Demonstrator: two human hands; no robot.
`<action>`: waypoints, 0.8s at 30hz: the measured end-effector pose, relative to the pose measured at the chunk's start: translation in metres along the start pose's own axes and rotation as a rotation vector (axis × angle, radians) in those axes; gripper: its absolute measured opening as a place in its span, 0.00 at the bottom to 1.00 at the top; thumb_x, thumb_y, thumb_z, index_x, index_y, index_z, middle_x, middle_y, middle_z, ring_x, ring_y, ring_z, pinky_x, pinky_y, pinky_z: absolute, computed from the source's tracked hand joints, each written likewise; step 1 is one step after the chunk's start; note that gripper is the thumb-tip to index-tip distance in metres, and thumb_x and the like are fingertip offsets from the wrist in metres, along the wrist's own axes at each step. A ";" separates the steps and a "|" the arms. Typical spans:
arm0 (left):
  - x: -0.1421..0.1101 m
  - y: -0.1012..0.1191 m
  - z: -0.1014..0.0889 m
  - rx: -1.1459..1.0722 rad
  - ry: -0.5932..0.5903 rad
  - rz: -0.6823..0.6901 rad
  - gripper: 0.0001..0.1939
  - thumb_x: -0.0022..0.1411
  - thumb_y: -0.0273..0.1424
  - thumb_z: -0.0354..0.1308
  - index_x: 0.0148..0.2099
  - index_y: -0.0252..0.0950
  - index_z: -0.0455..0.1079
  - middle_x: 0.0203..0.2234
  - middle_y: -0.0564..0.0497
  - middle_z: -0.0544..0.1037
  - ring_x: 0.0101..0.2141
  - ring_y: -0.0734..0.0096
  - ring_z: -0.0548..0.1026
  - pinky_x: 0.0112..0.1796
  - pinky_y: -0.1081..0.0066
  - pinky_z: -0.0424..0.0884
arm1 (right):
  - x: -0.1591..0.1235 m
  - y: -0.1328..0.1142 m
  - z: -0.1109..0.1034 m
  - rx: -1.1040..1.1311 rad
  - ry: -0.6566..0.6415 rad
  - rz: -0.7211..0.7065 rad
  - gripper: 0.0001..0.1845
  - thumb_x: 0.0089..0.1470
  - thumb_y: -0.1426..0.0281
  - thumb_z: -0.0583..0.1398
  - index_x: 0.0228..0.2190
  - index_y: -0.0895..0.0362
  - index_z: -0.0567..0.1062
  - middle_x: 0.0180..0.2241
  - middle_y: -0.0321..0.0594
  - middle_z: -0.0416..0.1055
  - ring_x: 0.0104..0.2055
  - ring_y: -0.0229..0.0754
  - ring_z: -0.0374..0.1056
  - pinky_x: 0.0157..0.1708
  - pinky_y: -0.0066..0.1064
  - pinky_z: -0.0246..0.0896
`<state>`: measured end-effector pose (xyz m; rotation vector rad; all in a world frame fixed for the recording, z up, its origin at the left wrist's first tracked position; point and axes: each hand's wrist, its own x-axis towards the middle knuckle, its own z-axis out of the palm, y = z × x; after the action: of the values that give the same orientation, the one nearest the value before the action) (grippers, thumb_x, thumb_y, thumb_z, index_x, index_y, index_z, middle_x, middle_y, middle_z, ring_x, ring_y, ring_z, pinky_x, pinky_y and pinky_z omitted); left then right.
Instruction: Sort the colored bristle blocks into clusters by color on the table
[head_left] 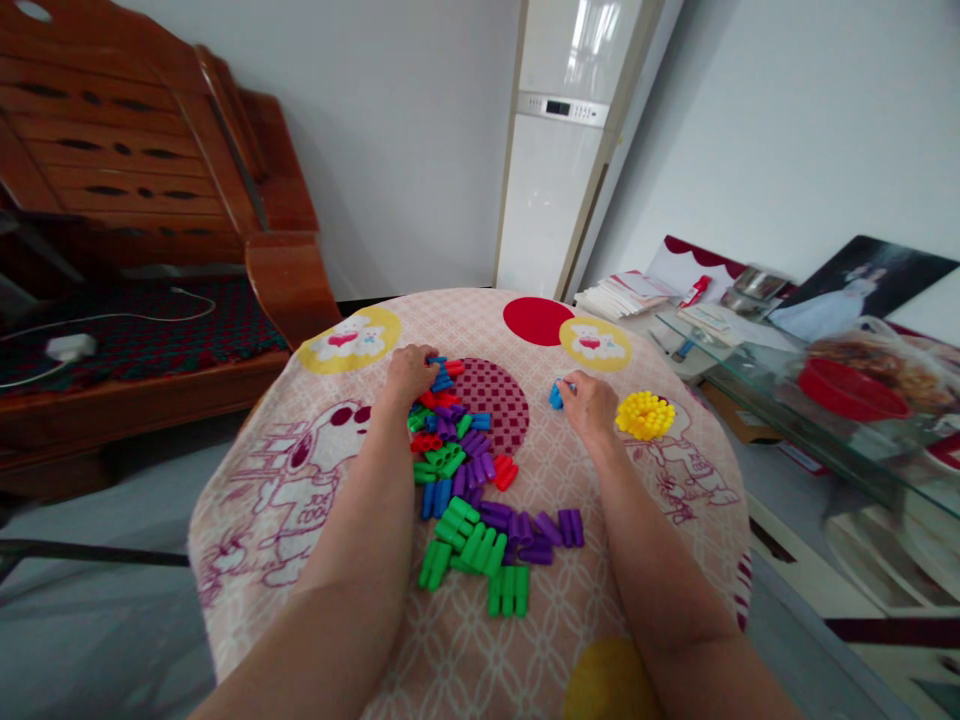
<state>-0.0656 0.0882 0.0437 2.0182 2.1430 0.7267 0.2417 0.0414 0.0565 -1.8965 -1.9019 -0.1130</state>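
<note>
My left hand [412, 374] rests at the far end of a loose pile of plastic tube pieces. Its fingers touch blue pieces [442, 375] there; whether they grip one is hidden. Purple pieces [480, 468], green pieces [472, 540] and red pieces [505, 472] make up the rest of the pile, joined in short rows. My right hand [591, 405] is pinched on a blue tube piece [556, 395], to the right of the pile. Just right of that hand stands a round cluster of yellow pieces [646, 415].
A patterned cloth covers the round table [300, 500]. A wooden bench [150, 180] stands at the left, and a tall white cabinet unit [559, 150] stands behind. On the right, a glass shelf [810, 400] holds a red bowl [851, 388], papers and a photo.
</note>
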 end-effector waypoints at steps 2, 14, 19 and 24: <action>-0.001 0.003 -0.005 -0.037 0.006 -0.003 0.19 0.56 0.26 0.57 0.49 0.36 0.79 0.43 0.41 0.83 0.46 0.55 0.78 0.50 0.61 0.73 | 0.000 -0.001 -0.002 0.020 0.003 0.011 0.16 0.62 0.62 0.57 0.39 0.56 0.82 0.36 0.49 0.81 0.36 0.47 0.74 0.33 0.31 0.56; -0.017 0.061 -0.050 -0.547 -0.264 0.296 0.16 0.50 0.27 0.61 0.43 0.33 0.79 0.31 0.47 0.83 0.31 0.67 0.79 0.34 0.71 0.75 | -0.005 -0.020 0.009 0.798 -0.188 -0.168 0.22 0.55 0.57 0.60 0.45 0.58 0.79 0.26 0.38 0.76 0.25 0.39 0.69 0.28 0.28 0.63; -0.020 0.076 -0.046 -0.659 -0.408 0.408 0.14 0.51 0.29 0.62 0.41 0.33 0.78 0.29 0.49 0.82 0.29 0.71 0.78 0.33 0.72 0.75 | -0.013 -0.028 0.011 1.002 -0.421 -0.100 0.19 0.52 0.53 0.62 0.33 0.57 0.78 0.24 0.37 0.75 0.21 0.39 0.70 0.18 0.26 0.59; -0.014 0.050 -0.052 -0.665 -0.255 0.265 0.14 0.51 0.32 0.64 0.41 0.32 0.78 0.30 0.47 0.82 0.30 0.69 0.78 0.34 0.69 0.76 | -0.014 -0.027 0.008 0.980 -0.500 -0.068 0.18 0.51 0.53 0.63 0.25 0.57 0.75 0.20 0.36 0.73 0.17 0.36 0.66 0.15 0.24 0.55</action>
<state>-0.0391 0.0609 0.1063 1.8907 1.2722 0.9861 0.2124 0.0295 0.0509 -1.2158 -1.7690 1.1473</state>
